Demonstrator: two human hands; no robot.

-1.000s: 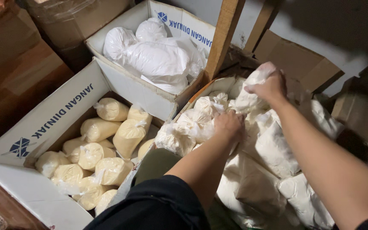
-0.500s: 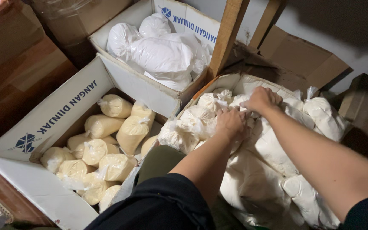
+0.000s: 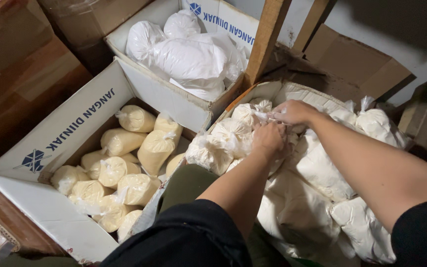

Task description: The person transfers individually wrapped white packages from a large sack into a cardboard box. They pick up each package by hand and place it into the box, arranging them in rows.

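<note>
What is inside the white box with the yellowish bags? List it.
The white box holds about a dozen knotted clear bags of pale yellow powder, piled loosely. Its floor and any lower layers are covered.

A pale wall (image 3: 371, 29) stood behind, dim in shadow. A slanted wooden post (image 3: 268, 39) leaned against it, with brown cartons (image 3: 21, 74) stacked left.

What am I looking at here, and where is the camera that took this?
The camera sits on a person's head and looks down at their own two bare arms. The left hand and right hand are both down among white tied plastic bags of powder in a cardboard box, fingers closed on the bags. To the left, an open white box holds smaller yellowish bags. Behind it, another box holds big white bags.
</note>
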